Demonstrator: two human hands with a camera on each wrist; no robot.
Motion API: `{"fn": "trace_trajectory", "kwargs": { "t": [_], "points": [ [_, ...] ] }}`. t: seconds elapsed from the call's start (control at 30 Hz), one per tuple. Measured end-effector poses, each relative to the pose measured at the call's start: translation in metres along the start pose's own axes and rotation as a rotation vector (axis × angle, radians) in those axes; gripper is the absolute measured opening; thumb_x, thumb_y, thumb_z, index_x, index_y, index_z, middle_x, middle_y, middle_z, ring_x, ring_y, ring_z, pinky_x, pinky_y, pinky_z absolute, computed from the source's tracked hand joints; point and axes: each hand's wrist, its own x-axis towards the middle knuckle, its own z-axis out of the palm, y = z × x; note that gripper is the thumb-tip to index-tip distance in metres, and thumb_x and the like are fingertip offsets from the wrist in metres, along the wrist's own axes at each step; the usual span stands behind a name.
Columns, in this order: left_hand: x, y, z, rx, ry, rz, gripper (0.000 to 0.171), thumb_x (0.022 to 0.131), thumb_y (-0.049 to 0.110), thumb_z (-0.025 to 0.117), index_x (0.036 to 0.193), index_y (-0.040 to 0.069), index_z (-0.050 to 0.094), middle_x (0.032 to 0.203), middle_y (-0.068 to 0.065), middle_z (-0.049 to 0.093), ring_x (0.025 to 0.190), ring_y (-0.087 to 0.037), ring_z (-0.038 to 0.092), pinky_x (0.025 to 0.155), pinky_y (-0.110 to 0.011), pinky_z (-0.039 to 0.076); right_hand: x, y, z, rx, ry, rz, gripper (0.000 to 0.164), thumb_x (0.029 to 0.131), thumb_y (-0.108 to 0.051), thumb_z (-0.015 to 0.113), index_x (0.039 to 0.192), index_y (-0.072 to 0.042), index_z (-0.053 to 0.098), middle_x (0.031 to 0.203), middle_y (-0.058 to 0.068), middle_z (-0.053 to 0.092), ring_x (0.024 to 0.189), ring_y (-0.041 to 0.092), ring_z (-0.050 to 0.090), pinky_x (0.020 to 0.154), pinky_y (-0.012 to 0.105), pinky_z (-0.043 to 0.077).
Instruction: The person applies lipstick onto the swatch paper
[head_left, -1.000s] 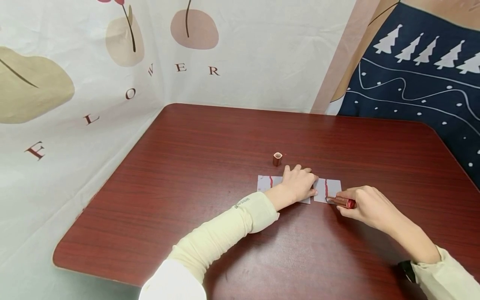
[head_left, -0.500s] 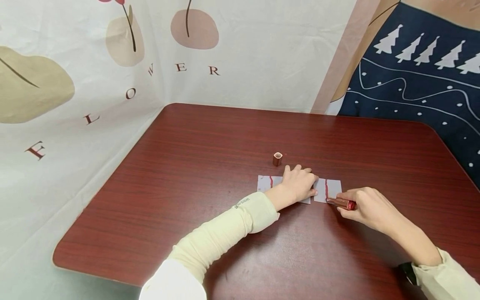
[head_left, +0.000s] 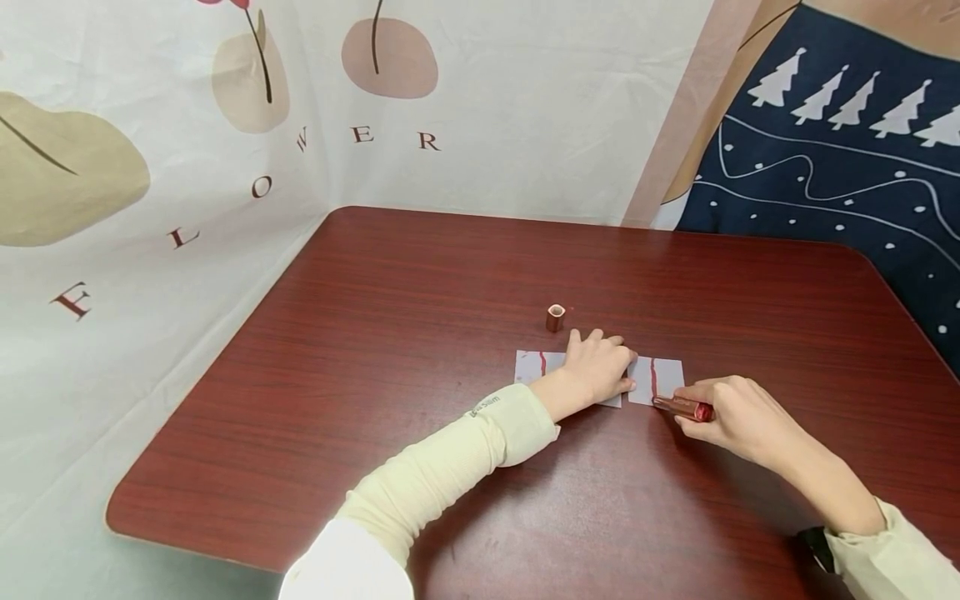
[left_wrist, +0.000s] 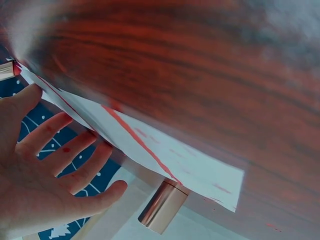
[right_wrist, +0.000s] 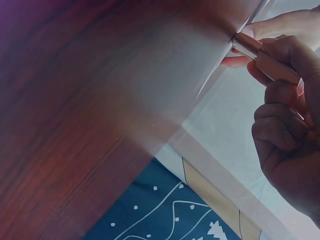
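My right hand (head_left: 738, 412) pinches a rose-gold lipstick tube (head_left: 684, 407) with a red end. Its tip meets the lower end of a red line on the right-hand white paper (head_left: 669, 379). In the right wrist view, fingers and thumb wrap the tube (right_wrist: 276, 68). My left hand (head_left: 597, 367) rests over the papers, fingers spread and fairly straight. A second paper (head_left: 528, 367) with another red line pokes out to its left; the hand and wrist hide its middle. Beyond the left hand stands the tube's cap (head_left: 555, 318), hollow end up.
The papers lie on a reddish-brown wooden table (head_left: 420, 333) with rounded corners. White cloth (head_left: 525, 108) with printed letters hangs behind and to the left. Dark blue cloth (head_left: 825, 183) with white trees hangs at the back right. Small red specks mark the tabletop near the cap.
My right hand and the lipstick have shifted very slightly down along the red line, then stayed there. My left hand, papers and cap hold their places.
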Motion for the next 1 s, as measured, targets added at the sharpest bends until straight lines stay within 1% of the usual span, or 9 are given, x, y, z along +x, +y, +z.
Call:
{"fn": "trace_trajectory", "kwargs": {
  "t": [0.3,0.53,0.73,0.83,1.0],
  "points": [
    [-0.0001,-0.0008,0.0004,0.012,0.014,-0.005,0.039,0.087,0.051,0.058,0.124,0.038,0.060,0.130,0.011,0.053,0.110,-0.014,0.047,0.086,-0.041,0.033,0.0006,-0.0001,-0.0006,-0.006,0.005,-0.018,0.016,0.062,-0.007,0.077,0.076,-0.008,0.069,0.062,-0.016,0.051,0.052,-0.003,0.034,0.044,0.019,0.030],
    [0.0003,-0.0009,0.0005,0.012,0.018,-0.001,0.039,0.087,0.051,0.058,0.124,0.039,0.060,0.128,0.012,0.053,0.111,-0.014,0.046,0.087,-0.042,0.033,-0.0003,-0.0005,-0.0006,0.001,-0.006,-0.012,0.016,0.063,-0.007,0.077,0.076,-0.009,0.069,0.061,-0.017,0.048,0.051,-0.004,0.031,0.042,0.018,0.027],
    [-0.0001,-0.0005,0.0002,0.011,0.012,0.002,0.039,0.087,0.051,0.058,0.124,0.038,0.059,0.128,0.012,0.053,0.111,-0.014,0.046,0.087,-0.043,0.033,-0.0009,-0.0015,-0.0010,0.004,-0.008,-0.002,0.017,0.063,-0.007,0.077,0.077,-0.008,0.069,0.060,-0.017,0.047,0.051,-0.004,0.031,0.042,0.018,0.026],
    [-0.0005,-0.0005,0.0002,0.006,0.008,0.002,0.039,0.087,0.051,0.058,0.124,0.038,0.059,0.128,0.012,0.053,0.111,-0.014,0.046,0.087,-0.042,0.033,-0.0007,-0.0026,-0.0015,0.008,-0.013,0.006,0.016,0.063,-0.007,0.077,0.076,-0.008,0.069,0.060,-0.017,0.046,0.051,-0.004,0.031,0.043,0.018,0.027],
    [-0.0005,-0.0006,0.0002,0.002,-0.001,-0.002,0.041,0.087,0.051,0.057,0.126,0.039,0.058,0.131,0.012,0.051,0.111,-0.014,0.046,0.084,-0.039,0.033,0.0001,-0.0028,-0.0046,0.032,-0.037,0.013,0.014,0.065,-0.008,0.077,0.077,-0.008,0.070,0.061,-0.016,0.051,0.052,-0.004,0.036,0.044,0.018,0.031]
  ]
}}
